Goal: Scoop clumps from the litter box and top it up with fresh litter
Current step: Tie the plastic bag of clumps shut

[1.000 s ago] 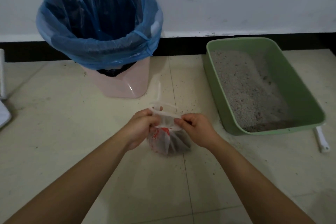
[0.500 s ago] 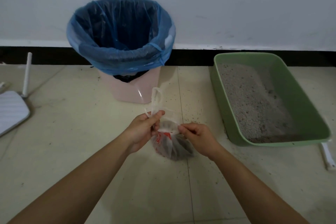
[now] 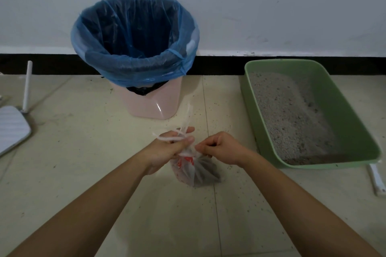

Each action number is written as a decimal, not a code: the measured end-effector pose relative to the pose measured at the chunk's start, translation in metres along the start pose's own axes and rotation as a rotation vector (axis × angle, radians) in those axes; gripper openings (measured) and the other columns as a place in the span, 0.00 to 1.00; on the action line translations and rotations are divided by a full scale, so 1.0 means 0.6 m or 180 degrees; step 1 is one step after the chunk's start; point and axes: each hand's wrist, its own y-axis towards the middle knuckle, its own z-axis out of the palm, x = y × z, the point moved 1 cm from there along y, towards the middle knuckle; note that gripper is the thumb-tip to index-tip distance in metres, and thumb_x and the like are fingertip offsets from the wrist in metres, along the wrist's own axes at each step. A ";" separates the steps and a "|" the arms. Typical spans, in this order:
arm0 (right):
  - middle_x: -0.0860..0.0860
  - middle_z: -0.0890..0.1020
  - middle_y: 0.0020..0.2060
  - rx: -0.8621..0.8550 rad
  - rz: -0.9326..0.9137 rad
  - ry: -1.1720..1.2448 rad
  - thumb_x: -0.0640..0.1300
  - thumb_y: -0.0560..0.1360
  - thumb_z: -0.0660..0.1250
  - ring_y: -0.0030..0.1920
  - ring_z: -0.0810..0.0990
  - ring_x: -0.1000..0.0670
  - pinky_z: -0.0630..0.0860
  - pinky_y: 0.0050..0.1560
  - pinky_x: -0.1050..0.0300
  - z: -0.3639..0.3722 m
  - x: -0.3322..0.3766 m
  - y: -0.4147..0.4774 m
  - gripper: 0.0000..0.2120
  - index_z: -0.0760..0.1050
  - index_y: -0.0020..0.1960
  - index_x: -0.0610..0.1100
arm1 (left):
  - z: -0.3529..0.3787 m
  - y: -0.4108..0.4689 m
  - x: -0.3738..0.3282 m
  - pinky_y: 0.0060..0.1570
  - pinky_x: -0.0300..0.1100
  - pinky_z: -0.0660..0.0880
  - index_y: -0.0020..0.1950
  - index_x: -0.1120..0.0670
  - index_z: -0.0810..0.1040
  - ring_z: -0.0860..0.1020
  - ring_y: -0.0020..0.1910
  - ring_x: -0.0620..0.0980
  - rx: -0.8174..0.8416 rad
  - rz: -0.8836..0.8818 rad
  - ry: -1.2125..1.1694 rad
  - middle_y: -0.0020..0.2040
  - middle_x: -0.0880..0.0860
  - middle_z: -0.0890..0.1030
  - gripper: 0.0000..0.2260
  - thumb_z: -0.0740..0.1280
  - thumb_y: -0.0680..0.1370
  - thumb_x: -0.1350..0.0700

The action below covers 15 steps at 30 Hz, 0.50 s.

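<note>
I have the small plastic bag (image 3: 194,170) of dark clumps on the floor just in front of the lined bin (image 3: 135,58), left of the litter box (image 3: 334,110). It looks soft and light (thin film, likely tearable), best held by its handles. My left hand (image 3: 167,148) pinches them; my right hand (image 3: 221,148), fingers curled, pinches the neck.

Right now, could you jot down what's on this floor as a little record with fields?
left hand: gripping the plastic bag's handles
right hand: pinching the bag's top
plastic bag: small, clear, red print, dark contents, resting on the floor
litter box: green, right of the bag, grey litter inside
bin: pink, blue liner, against the wall
floor: pale tiles, scattered grains
</note>
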 end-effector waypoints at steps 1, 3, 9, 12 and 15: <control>0.54 0.86 0.37 0.0019 0.0003 0.0055 0.51 0.76 0.71 0.38 0.82 0.55 0.80 0.44 0.58 0.001 0.000 -0.002 0.05 0.85 0.45 0.53 | 0.002 0.001 -0.001 0.61 0.46 0.73 0.62 0.44 0.79 0.79 0.53 0.48 -0.0132 -0.0013 -0.0025 0.44 0.42 0.82 0.14 0.66 0.77 0.45; 0.54 0.85 0.35 -0.0071 0.0048 0.0218 0.51 0.75 0.73 0.35 0.80 0.57 0.78 0.39 0.62 -0.001 -0.001 -0.005 0.05 0.86 0.45 0.51 | 0.000 0.005 0.003 0.53 0.46 0.73 0.56 0.50 0.83 0.75 0.45 0.51 -0.0286 -0.0052 -0.0234 0.33 0.48 0.73 0.13 0.62 0.81 0.46; 0.47 0.82 0.52 -0.0225 0.0509 0.1930 0.52 0.73 0.69 0.41 0.77 0.53 0.73 0.41 0.59 -0.027 -0.004 0.005 0.24 0.75 0.66 0.42 | -0.007 0.006 0.000 0.52 0.47 0.71 0.51 0.55 0.85 0.73 0.44 0.53 -0.0043 -0.0058 -0.0279 0.34 0.49 0.75 0.12 0.64 0.80 0.49; 0.47 0.79 0.49 -0.0142 0.0637 0.2266 0.67 0.68 0.70 0.38 0.74 0.53 0.71 0.37 0.59 -0.025 0.032 0.014 0.35 0.75 0.64 0.43 | -0.004 0.004 -0.008 0.59 0.49 0.74 0.52 0.54 0.85 0.79 0.49 0.53 0.0068 -0.0020 -0.0112 0.38 0.47 0.80 0.12 0.64 0.80 0.49; 0.49 0.80 0.43 -0.0575 0.0266 0.2198 0.51 0.78 0.69 0.36 0.73 0.55 0.72 0.38 0.62 -0.023 0.061 0.025 0.13 0.80 0.57 0.44 | 0.003 0.003 -0.011 0.62 0.50 0.73 0.50 0.51 0.86 0.80 0.55 0.58 0.0130 -0.0028 -0.0018 0.45 0.55 0.82 0.12 0.63 0.80 0.48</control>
